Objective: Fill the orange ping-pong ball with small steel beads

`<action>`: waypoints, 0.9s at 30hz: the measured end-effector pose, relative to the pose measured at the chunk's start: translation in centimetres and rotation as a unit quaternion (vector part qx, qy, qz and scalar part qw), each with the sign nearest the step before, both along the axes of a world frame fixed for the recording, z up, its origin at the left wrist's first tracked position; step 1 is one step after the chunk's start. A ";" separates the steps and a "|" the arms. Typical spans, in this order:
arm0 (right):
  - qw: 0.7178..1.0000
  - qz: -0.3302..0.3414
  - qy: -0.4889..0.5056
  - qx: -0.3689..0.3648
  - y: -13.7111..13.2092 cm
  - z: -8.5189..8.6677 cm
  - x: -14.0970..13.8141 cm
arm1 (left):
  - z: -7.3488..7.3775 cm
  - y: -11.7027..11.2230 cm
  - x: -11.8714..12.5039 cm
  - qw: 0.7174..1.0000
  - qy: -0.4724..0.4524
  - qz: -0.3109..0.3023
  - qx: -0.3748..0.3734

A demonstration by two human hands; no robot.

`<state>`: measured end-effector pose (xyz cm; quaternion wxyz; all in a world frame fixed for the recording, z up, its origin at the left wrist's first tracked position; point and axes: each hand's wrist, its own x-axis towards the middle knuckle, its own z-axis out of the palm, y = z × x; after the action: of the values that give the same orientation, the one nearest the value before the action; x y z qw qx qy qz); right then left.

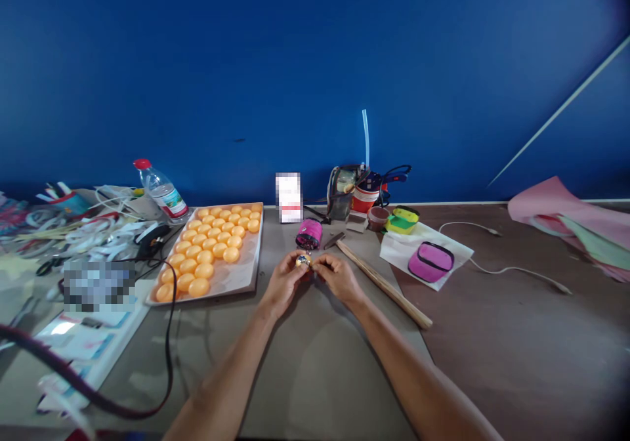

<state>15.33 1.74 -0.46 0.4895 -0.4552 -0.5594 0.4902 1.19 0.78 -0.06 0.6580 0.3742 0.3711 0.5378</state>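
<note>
At the middle of the table, my left hand (286, 278) is closed round a small shiny round piece (303, 261), gold and silver in colour; its exact kind is too small to make out. Close beside it, the fingers of my right hand (338, 275) pinch together at the piece's right edge. Whatever lies between those fingertips is hidden. Just beyond both hands stands a small magenta pouch (309, 233) with dark contents at its mouth. A hammer (384, 282) with a wooden handle lies to the right of my right hand.
Orange balls (204, 256) fill much of a white tray (246, 273) on the left. Farther left are a water bottle (167, 195), tangled white strips (108, 221) and a dark cable (170, 356). At right, a magenta pouch (431, 262) lies on paper (394, 247) beside a white cord (516, 272).
</note>
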 end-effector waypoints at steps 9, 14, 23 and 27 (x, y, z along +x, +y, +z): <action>1.000 0.012 -0.026 -0.013 0.1 0.0 0.3 | -0.3 0.2 -0.3 1.000 0.022 -0.008 0.010; 0.999 0.016 -0.020 -0.022 0.2 -0.4 0.2 | -0.5 0.2 -0.4 0.998 0.061 -0.003 0.027; 0.998 0.038 -0.025 -0.035 0.4 -0.5 0.5 | -0.9 0.2 -0.4 0.996 0.087 -0.005 0.034; 0.997 0.047 -0.035 -0.040 0.4 -0.6 0.6 | -1.0 0.2 -0.4 0.995 0.090 -0.008 0.033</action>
<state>15.95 2.14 -1.03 0.4271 -0.4645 -0.5769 0.5187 0.75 1.02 -1.08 0.6133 0.4455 0.4075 0.5092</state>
